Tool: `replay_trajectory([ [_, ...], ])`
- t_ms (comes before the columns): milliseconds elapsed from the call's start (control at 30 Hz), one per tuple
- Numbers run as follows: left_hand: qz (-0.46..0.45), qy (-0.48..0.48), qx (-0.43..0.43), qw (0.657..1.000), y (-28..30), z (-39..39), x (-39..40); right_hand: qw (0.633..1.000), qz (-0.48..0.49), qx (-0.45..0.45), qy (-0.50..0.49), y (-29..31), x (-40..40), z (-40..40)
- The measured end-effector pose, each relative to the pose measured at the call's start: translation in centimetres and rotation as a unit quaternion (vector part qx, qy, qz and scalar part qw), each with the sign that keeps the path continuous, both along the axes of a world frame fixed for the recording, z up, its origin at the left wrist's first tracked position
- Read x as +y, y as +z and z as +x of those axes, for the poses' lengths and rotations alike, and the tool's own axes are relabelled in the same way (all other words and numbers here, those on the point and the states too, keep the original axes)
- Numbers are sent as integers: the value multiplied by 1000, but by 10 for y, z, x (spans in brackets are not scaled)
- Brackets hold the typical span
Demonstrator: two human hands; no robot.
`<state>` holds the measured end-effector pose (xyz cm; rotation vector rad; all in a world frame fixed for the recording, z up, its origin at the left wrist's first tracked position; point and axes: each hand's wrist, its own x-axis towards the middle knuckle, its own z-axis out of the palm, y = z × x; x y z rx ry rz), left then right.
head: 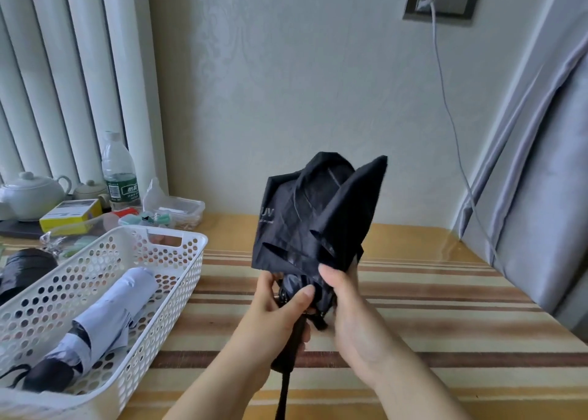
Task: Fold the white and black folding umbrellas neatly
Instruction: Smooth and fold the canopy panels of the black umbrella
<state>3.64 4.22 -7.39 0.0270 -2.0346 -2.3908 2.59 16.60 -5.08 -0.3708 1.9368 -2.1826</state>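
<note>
I had the black fabric folding umbrella [318, 222] held upright above the striped surface [429, 308], its panels splayed loose. My left hand [280, 311] gripped the handle and gathered base; my right hand [346, 295] pinched a fabric flap. To do this well, I judged each panel should be pulled flat and wrapped one way. I counted one black umbrella in hand and one white folded umbrella [105, 321] lying in the single white perforated plastic basket [178, 260].

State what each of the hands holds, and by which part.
Both grip the black fabric folding umbrella. The left hand wraps its lower canopy just above the handle; the right hand pinches the gathered fabric beside it.
</note>
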Motion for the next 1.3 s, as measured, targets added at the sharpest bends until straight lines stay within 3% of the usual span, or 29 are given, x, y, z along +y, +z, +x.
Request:
replay_trajectory([
  [200,-63,32,30,997,-4,-6,-33,987,-122,-28,-101,13,52,-23],
  [267,-103,13,48,993,-7,-8,-40,981,-113,-32,-157,19,63,-29],
  [367,-141,-6,61,988,-12,-10,-41,959,103,-21,-262,16,69,-35],
  [433,-137,-7,61,989,-16,-12,-38,906,240,59,-344,12,68,-32],
  [500,-118,-9,63,991,-20,-14,-34,863,293,160,-379,13,60,-24],
  [567,-101,-18,76,992,-21,-15,-32,887,291,162,-320,13,45,-25],
  [633,-74,-38,80,993,-20,-12,-29,935,258,71,-233,4,28,-34],
  [733,-31,-88,80,992,-20,-8,-21,986,35,-38,-159,-10,5,-46],
  [800,-40,-112,77,990,-23,-6,-16,980,-78,-55,-172,-16,-4,-51],
  [900,-114,-119,68,984,-19,-6,-13,952,-150,-76,-256,-27,-10,-54],
  [1000,-302,-12,109,947,-12,-1,-17,928,-172,-90,-319,-33,-6,-58],
  [1067,-359,75,120,923,-7,7,-20,921,-167,-60,-346,-31,-5,-57],
  [1200,-489,7,169,855,-11,10,-6,917,-174,-15,-358,-24,-19,-45],
  [1300,-487,31,178,855,-15,1,6,918,-207,-18,-337,-21,-32,-33],
])
